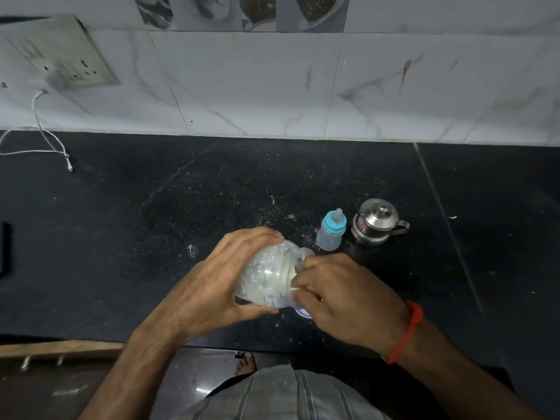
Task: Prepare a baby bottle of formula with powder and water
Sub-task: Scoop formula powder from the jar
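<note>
A clear plastic jar (269,275) with white powder inside is tilted on its side, mouth pointing right, above the black counter. My left hand (218,286) grips its body. My right hand (342,301) is at the jar's mouth, fingers pinched on a thin white handle, probably a scoop (293,288), that reaches into the jar. A small baby bottle (331,230) with a blue collar and teat stands upright behind the jar. A small steel kettle (377,222) with its lid on stands just right of the bottle.
The black stone counter (151,237) is dusted with spilled white powder near the bottle. A white charging cable (51,147) hangs from a wall socket (57,53) at the far left. A round lid (304,312) peeks out under my right hand.
</note>
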A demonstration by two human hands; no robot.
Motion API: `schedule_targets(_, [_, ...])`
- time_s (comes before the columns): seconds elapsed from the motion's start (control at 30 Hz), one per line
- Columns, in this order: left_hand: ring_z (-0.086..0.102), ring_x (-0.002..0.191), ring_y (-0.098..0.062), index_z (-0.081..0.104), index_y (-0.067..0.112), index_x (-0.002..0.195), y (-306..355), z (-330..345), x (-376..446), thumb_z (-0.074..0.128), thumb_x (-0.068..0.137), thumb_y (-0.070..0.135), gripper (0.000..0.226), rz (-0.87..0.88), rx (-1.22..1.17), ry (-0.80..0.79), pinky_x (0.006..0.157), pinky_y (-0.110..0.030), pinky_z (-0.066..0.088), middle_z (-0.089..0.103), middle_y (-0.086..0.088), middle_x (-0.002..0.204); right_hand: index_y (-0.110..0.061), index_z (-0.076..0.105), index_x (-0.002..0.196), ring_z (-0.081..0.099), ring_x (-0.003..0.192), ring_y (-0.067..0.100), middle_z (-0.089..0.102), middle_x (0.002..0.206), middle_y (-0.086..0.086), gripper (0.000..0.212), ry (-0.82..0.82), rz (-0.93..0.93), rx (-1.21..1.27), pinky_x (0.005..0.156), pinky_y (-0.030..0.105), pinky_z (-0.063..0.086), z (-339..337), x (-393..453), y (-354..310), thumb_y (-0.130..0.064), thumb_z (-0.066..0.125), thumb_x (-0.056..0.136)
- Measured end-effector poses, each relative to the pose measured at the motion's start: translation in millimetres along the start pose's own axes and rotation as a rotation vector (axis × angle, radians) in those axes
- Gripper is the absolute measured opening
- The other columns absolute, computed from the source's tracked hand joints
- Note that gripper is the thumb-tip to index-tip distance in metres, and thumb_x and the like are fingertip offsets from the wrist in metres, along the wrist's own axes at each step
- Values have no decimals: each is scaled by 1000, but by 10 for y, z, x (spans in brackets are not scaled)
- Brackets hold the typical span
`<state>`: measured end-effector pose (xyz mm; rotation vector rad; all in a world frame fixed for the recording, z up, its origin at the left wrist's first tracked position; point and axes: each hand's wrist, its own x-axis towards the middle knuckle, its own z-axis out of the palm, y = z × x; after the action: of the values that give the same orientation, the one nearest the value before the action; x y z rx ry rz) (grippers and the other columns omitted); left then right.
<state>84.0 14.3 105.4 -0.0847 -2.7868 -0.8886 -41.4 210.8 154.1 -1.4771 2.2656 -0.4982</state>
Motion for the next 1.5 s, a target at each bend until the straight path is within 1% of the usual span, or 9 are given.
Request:
schedule_targets(0.17, [39,146,-5,29,43,155,-25,91,-74,87,73,58,101,-27,-32,6,110,-24,44,35,25,158,4,76,73,51,50,0,59,48,-3,16,-77,280,720,53,16,37,-155,72,-10,-5,71,86])
schedule_targets(0.33, [38,149,-7,32,38,155,-62,135,-113,86,72,60,102,-92,-126,78,120,-24,38,35,22,159,1,75,72,28,47,8,37,49,-3,22,-68,362,988,48,22,20,-201,58,110,-2,64,91])
schedule_targets(0.63, [49,144,-22,38,33,152,-178,218,-158,96,64,49,107,-220,-395,189,116,-51,46,46,8,155,-3,77,78,38,46,4,45,56,-1,31,4,322,908,46,15,32,-239,33,195,-13,58,100])
schedule_targets(0.87, [46,147,-23,38,27,153,-211,251,-178,96,66,45,106,-168,-358,204,119,-45,44,44,3,157,-18,75,86,51,71,1,59,83,-11,35,248,-181,70,68,14,41,-219,43,105,-35,49,100])
schedule_targets(1.03, [46,147,-21,38,24,153,-157,220,-128,95,67,45,105,-93,-307,203,120,-32,40,45,4,156,-16,63,83,59,69,18,59,86,1,13,287,-302,-424,56,34,50,-158,136,-34,-8,57,92])
schedule_targets(1.2, [43,148,-19,38,20,153,-88,123,-61,90,74,48,98,2,-162,207,121,-31,37,46,2,157,-13,68,70,61,56,20,66,81,5,25,302,-381,-559,48,30,43,-82,200,-60,-5,47,82])
schedule_targets(1.33, [46,145,-22,39,23,151,-65,78,-12,83,80,53,89,64,-83,183,119,-35,40,45,5,157,-9,69,64,62,49,26,65,66,7,10,167,-413,-471,41,29,44,-61,204,-112,-5,78,66])
schedule_targets(1.43, [45,146,-22,38,24,152,-72,125,-33,83,80,53,90,55,-91,167,119,-35,41,44,5,158,-7,72,80,67,69,27,69,83,7,8,17,-298,-284,57,39,56,-85,224,-110,-11,67,86])
schedule_targets(1.5, [43,147,-20,37,24,153,-85,154,-71,83,80,54,92,36,-99,173,120,-31,39,42,8,159,-8,69,77,60,68,15,67,77,4,24,-14,-154,23,63,32,49,-140,221,-106,-17,58,96])
